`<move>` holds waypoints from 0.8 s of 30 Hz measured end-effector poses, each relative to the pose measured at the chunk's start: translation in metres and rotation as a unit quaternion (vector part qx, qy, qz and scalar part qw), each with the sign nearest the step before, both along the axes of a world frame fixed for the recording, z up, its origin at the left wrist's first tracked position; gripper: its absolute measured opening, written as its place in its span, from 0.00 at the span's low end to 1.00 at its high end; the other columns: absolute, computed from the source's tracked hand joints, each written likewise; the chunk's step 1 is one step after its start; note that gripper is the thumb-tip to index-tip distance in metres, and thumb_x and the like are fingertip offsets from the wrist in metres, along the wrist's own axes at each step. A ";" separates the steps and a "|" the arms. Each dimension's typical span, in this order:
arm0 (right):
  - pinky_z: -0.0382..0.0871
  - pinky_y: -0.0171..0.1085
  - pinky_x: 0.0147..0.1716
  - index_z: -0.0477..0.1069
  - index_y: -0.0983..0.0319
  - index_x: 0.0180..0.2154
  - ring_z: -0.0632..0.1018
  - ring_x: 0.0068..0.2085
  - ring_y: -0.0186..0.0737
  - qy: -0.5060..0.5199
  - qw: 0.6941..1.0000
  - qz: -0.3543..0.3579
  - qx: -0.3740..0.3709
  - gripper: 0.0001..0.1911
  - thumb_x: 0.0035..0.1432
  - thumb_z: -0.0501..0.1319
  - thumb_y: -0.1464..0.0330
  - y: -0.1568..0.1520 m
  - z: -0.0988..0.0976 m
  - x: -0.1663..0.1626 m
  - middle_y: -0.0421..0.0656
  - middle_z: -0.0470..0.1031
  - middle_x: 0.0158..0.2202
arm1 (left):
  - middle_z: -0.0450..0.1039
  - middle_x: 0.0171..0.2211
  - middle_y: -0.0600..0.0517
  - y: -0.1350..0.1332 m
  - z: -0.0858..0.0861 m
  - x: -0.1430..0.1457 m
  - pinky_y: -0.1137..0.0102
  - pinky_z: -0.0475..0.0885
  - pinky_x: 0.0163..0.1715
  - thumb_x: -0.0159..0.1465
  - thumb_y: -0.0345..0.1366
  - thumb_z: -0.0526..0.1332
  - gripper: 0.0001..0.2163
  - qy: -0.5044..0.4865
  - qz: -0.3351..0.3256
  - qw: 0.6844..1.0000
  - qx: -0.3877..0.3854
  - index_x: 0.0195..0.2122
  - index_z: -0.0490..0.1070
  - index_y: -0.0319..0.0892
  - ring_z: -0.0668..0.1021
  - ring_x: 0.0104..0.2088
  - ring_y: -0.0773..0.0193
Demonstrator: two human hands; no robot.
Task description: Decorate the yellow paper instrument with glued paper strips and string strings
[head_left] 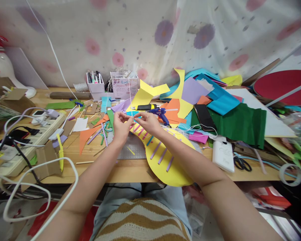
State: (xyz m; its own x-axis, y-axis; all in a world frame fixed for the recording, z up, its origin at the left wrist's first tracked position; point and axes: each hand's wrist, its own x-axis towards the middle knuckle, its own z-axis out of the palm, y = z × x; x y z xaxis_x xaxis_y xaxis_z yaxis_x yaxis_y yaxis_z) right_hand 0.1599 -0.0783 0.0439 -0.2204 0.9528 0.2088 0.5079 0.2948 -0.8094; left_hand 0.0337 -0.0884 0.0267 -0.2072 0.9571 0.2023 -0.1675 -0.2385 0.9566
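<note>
1. Yellow paper cutout [175,167], crossed by purple strips [162,155], lies on the tabletop [102,167]; its long axis curves from a narrow far tip to a broad near-right end overhanging the edge.
2. Left hand [120,126] and right hand [148,123] meet at that tip, fingers pinching it.
3. Blue glue gun [160,113] lies just beyond.
</note>
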 end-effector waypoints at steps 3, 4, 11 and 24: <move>0.49 0.30 0.22 0.74 0.64 0.34 0.59 0.21 0.29 0.000 1.000 -0.010 -0.002 0.13 0.53 0.57 0.63 0.001 0.002 -0.001 0.35 0.61 0.17 | 0.66 0.26 0.58 0.001 -0.003 0.002 0.74 0.72 0.29 0.48 0.31 0.61 0.16 0.018 0.000 1.000 0.025 0.31 0.52 0.44 0.73 0.26 0.72; 0.48 0.30 0.22 0.74 0.64 0.33 0.59 0.21 0.29 -0.004 1.000 -0.016 -0.003 0.12 0.52 0.57 0.63 0.001 0.002 -0.001 0.34 0.60 0.16 | 0.66 0.26 0.58 0.002 -0.004 0.002 0.74 0.72 0.29 0.48 0.30 0.61 0.16 0.028 0.001 0.999 0.032 0.31 0.52 0.44 0.73 0.27 0.71; 0.47 0.30 0.21 0.71 0.63 0.28 0.57 0.20 0.28 0.025 0.998 -0.041 0.034 0.06 0.48 0.59 0.67 -0.004 0.005 -0.005 0.32 0.56 0.15 | 0.64 0.24 0.59 0.004 -0.004 0.001 0.76 0.68 0.28 0.47 0.25 0.61 0.16 0.122 0.070 0.989 0.047 0.31 0.53 0.44 0.72 0.26 0.72; 0.45 0.29 0.16 0.65 0.62 0.27 0.53 0.15 0.24 0.167 0.979 0.047 -0.103 0.12 0.48 0.61 0.60 -0.001 0.008 0.013 0.29 0.52 0.12 | 0.67 0.27 0.54 0.000 0.009 -0.014 0.75 0.72 0.26 0.49 0.36 0.63 0.07 0.108 -0.058 0.992 0.016 0.27 0.67 0.40 0.71 0.26 0.70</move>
